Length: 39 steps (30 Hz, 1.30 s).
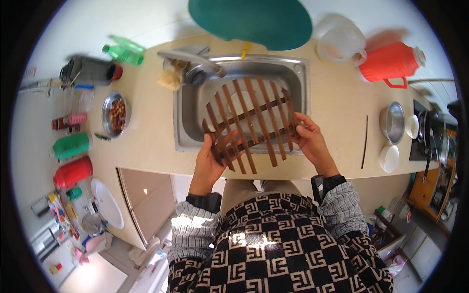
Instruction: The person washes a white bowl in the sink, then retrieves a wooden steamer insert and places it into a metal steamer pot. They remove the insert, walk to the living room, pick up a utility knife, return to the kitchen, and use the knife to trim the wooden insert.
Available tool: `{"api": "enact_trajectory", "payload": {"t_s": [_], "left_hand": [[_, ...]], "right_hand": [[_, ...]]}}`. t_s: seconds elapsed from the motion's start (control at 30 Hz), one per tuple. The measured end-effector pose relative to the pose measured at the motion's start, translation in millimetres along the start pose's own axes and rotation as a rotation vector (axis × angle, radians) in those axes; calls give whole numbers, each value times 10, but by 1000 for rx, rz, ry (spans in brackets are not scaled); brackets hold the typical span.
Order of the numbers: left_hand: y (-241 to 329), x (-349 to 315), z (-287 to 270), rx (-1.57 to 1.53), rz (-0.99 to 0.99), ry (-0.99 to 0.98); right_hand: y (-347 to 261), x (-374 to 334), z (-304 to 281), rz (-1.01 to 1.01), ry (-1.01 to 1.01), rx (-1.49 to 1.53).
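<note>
A brown wooden slatted rack (pixel 254 111), its parallel slats fixed across two crossbars, is held tilted over the front of the steel sink (pixel 179 124). My left hand (pixel 207 163) grips its left end, thumb on the near side and fingers showing behind the slats. At the opposite end, my right hand (pixel 311 141) closes round the edge, thumb on top. Through the gaps, something pale shows in the basin, too covered to name. The faucet (pixel 202 61) reaches over the sink's far left corner.
Left of the sink sits a metal bowl (pixel 103 117) of reddish-brown pieces; a green bottle (pixel 128 51) lies behind it. A large green round basin (pixel 251 19) stands against the wall. To the right are a red thermos jug (pixel 388 63), steel bowl (pixel 392 122) and dark stick (pixel 365 141).
</note>
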<state>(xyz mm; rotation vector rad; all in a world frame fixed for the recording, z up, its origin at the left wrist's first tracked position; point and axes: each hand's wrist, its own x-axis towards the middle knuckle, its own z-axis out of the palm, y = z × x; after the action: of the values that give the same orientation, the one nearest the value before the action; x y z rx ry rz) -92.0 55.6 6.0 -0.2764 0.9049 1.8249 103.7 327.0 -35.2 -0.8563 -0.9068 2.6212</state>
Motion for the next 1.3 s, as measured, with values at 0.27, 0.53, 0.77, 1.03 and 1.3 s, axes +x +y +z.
{"api": "enact_trajectory", "payload": {"t_s": [0.27, 0.53, 0.77, 1.03, 1.3], "left_hand": [[-42, 156, -100, 106, -157, -121], [-475, 463, 385, 405, -501, -365], [-1801, 243, 1753, 674, -622, -613], [-4360, -485, 3528, 773, -816, -872], [-6029, -841, 4870, 975, -745, -955]], "right_hand": [[321, -495, -106, -144, 159, 98], [603, -1923, -218, -391, 467, 174], [403, -3309, -1058, -673, 637, 360], [19, -5512, -2613, -901, 879, 503], [-810, -6714, -4060, -1058, 856, 445]]}}
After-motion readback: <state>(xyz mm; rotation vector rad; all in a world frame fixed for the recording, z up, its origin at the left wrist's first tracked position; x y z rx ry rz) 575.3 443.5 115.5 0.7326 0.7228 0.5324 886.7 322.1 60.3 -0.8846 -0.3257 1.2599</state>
